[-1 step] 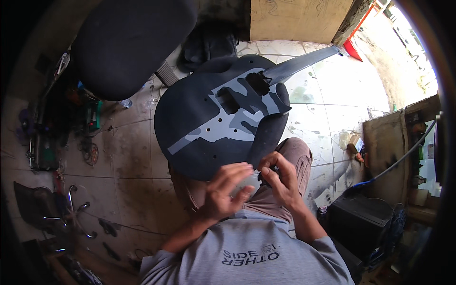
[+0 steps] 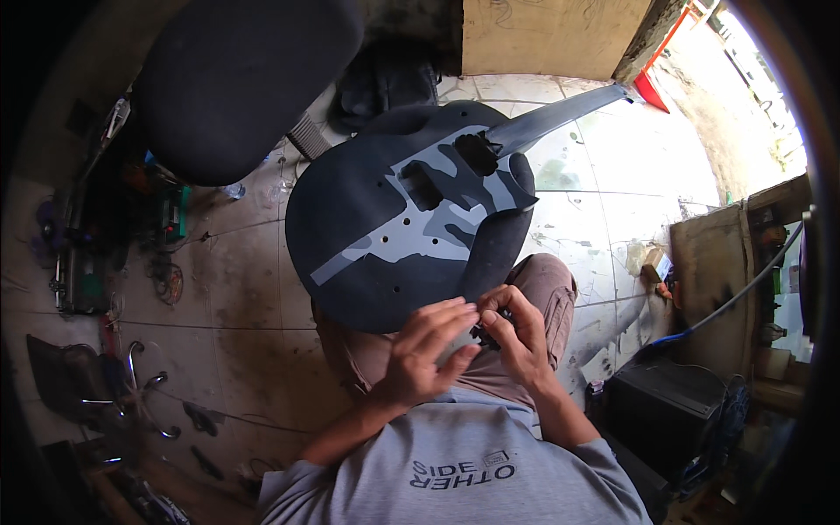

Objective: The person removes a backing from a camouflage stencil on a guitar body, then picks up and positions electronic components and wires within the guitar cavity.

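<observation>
A dark matte guitar body (image 2: pixel 341 227) lies across my lap, with a grey camouflage band, two rectangular cavities and several small holes. Its grey neck (image 2: pixel 560 118) points to the upper right. Just below the body's lower edge, my left hand (image 2: pixel 429 354) has its fingers stretched out and its thumb apart, fingertips close to the other hand. My right hand (image 2: pixel 516 332) has thumb and index finger bent together around something small and dark, partly hidden. Whatever lies between the hands is too obscured to name.
A black cushion (image 2: pixel 236 79) and black bag (image 2: pixel 376 79) are beyond the guitar. Tools (image 2: pixel 166 214) and chrome-legged furniture (image 2: pixel 149 381) lie left. A black box (image 2: pixel 665 411), wooden cabinet (image 2: pixel 709 280) and hose stand right. A board (image 2: pixel 542 35) and red-edged doorway are behind.
My left hand has shifted slightly right, nearer my right hand, and my right hand has dropped a little. The guitar has barely moved.
</observation>
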`<state>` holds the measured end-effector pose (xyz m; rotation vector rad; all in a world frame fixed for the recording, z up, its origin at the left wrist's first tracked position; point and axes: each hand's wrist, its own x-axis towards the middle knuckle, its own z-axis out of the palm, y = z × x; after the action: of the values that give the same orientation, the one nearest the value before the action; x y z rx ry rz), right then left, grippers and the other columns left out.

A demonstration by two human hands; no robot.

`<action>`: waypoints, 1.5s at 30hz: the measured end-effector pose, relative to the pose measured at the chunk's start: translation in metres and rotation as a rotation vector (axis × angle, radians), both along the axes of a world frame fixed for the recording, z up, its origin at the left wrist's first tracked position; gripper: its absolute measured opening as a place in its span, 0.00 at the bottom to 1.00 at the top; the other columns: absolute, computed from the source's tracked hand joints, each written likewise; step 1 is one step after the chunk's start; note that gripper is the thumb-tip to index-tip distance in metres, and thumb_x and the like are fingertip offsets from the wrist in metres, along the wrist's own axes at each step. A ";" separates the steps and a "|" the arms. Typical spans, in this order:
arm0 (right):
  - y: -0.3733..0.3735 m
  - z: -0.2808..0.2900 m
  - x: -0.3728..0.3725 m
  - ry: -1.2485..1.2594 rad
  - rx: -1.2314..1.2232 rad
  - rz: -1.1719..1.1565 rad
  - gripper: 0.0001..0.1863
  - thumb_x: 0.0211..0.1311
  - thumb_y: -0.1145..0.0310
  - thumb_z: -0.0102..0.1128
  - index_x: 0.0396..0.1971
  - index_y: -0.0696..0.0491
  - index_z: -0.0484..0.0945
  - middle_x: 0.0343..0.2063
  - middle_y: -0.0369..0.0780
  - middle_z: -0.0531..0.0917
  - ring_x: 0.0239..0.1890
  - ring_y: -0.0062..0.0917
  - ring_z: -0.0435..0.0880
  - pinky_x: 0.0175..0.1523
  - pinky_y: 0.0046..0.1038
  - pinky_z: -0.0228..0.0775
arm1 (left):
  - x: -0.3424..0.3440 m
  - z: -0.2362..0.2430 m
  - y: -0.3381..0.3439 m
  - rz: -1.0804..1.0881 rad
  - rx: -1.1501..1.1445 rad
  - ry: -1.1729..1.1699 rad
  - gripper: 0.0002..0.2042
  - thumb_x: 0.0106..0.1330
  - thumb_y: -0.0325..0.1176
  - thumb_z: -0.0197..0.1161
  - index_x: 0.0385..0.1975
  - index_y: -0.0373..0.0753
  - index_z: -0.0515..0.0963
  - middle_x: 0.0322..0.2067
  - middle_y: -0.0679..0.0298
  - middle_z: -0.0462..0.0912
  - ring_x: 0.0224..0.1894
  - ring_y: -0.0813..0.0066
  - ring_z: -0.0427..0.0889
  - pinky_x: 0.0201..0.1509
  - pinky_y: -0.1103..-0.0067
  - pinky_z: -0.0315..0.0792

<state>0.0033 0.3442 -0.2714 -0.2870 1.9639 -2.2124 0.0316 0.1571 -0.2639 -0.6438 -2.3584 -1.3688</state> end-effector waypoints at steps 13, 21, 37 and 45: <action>0.008 -0.009 0.014 -0.457 -0.518 -0.188 0.06 0.75 0.73 0.62 0.46 0.58 0.78 0.48 0.47 0.87 0.44 0.24 0.87 0.49 0.27 0.83 | 0.002 -0.012 0.032 0.021 -0.275 0.088 0.13 0.67 0.38 0.73 0.46 0.38 0.90 0.56 0.55 0.83 0.64 0.59 0.76 0.72 0.58 0.68; 0.035 -0.027 0.010 -0.482 -0.330 -0.359 0.11 0.78 0.63 0.63 0.39 0.55 0.82 0.24 0.33 0.79 0.24 0.16 0.77 0.24 0.18 0.66 | 0.005 -0.005 0.018 -0.011 -0.133 -0.025 0.13 0.60 0.37 0.78 0.42 0.41 0.90 0.48 0.58 0.83 0.55 0.57 0.80 0.61 0.61 0.76; 0.048 -0.065 0.014 -0.465 -0.301 -0.255 0.24 0.82 0.53 0.53 0.21 0.47 0.70 0.15 0.30 0.69 0.15 0.16 0.67 0.21 0.19 0.55 | -0.060 -0.004 -0.062 0.149 -0.873 0.099 0.27 0.72 0.63 0.56 0.61 0.52 0.85 0.65 0.61 0.76 0.69 0.60 0.70 0.78 0.47 0.54; 0.050 -0.071 0.013 -0.460 -0.285 -0.283 0.23 0.82 0.53 0.54 0.22 0.48 0.70 0.16 0.30 0.69 0.18 0.15 0.68 0.24 0.20 0.59 | -0.077 0.001 -0.073 0.038 -0.915 0.328 0.24 0.72 0.60 0.59 0.48 0.46 0.88 0.59 0.66 0.81 0.67 0.63 0.73 0.79 0.44 0.56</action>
<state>0.0162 0.3942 -0.3420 0.4579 1.5208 -2.4447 -0.0456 0.0839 -0.2633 -0.9419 -2.5941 -0.0624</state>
